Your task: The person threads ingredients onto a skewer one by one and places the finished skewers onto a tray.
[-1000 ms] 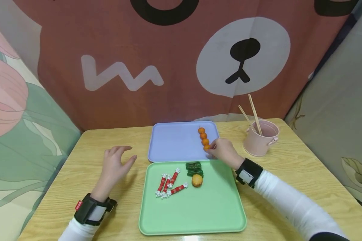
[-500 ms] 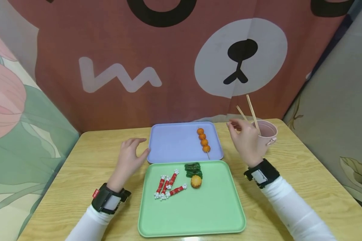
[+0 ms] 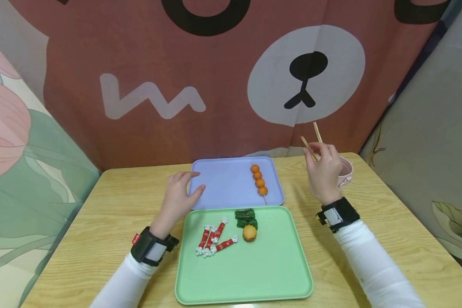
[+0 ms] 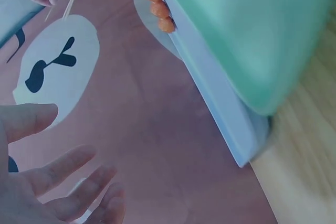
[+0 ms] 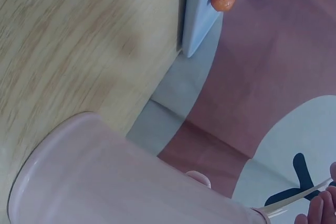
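My right hand (image 3: 324, 173) is at the pink bucket (image 3: 345, 171), thumb and fingers closing round a thin bamboo skewer (image 3: 307, 143). In the right wrist view the skewer (image 5: 302, 195) runs from the bucket's mouth up between the fingertips. More skewers (image 3: 317, 131) stand beside it. My left hand (image 3: 177, 199) hovers over the left edge of the blue tray (image 3: 219, 184), thumb and fingers apart, holding nothing. On that tray lies a skewer of several orange balls (image 3: 259, 182), its bare stick end toward me.
In front, a green tray (image 3: 246, 273) bears several red candy-shaped pieces with white ends (image 3: 224, 244), a dark green folded piece (image 3: 246, 218) and a yellow-brown ball (image 3: 249, 233). A printed cloth (image 3: 146, 137) hangs behind the wooden table (image 3: 100, 222).
My right hand has let go of the orange-ball skewer on the blue tray and moved right to the skewers in the bucket. The left hand has moved right and up, toward the blue tray.
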`<state>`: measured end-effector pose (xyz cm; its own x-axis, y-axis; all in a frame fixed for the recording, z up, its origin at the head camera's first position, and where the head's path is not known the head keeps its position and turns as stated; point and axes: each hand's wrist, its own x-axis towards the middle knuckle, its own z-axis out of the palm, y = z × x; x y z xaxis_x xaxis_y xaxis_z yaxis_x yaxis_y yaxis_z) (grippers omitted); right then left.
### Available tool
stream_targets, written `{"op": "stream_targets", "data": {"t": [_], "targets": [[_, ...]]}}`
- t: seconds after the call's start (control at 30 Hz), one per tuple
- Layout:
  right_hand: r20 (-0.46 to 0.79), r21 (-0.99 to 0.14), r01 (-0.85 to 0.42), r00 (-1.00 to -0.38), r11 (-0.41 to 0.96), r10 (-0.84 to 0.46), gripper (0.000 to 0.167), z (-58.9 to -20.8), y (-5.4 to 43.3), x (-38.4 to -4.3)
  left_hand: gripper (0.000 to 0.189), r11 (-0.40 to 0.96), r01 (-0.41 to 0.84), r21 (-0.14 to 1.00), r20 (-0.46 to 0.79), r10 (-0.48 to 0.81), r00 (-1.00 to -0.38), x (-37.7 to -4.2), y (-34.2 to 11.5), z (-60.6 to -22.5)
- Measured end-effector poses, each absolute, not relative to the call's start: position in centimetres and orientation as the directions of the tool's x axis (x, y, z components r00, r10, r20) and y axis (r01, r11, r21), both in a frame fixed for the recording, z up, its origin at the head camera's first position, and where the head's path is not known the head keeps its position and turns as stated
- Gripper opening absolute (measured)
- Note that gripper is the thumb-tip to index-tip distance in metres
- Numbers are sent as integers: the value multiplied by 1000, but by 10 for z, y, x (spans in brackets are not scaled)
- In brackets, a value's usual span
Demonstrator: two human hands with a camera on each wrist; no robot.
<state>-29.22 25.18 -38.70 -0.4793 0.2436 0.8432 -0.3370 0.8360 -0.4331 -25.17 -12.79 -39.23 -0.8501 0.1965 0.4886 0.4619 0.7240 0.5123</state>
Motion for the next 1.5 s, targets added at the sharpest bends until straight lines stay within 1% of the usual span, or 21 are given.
{"op": "stream_targets", "data": {"t": [0.4,0.5,0.67,0.8,1.03,1.23,1.33,1.5], "targets": [[820,-450,-311,-516,837,249,24,-390,255,-298,38,699,492,519,500,219,-838,-254,-110,-387],[818,-449,-304,-517,840,250,22,-389,256,-299,38,692,500,521,504,223,-834,-254,-107,-386],[830,-438,-316,-502,841,243,18,-388,258,-299,38,679,520,518,519,233,-822,-255,-102,-384],[828,-462,-325,-491,825,270,18,-387,258,-295,37,680,517,520,509,239,-827,-254,-99,-383],[838,-488,-359,-446,795,313,19,-387,260,-291,37,693,494,526,482,236,-844,-253,-97,-384],[859,-470,-372,-402,801,317,20,-386,261,-290,38,697,494,520,485,235,-842,-254,-97,-384],[858,-469,-360,-404,806,318,21,-385,262,-289,37,699,494,517,487,235,-841,-253,-98,-383],[844,-504,-376,-405,778,352,21,-386,264,-289,38,702,493,514,487,235,-842,-253,-98,-382]]}}
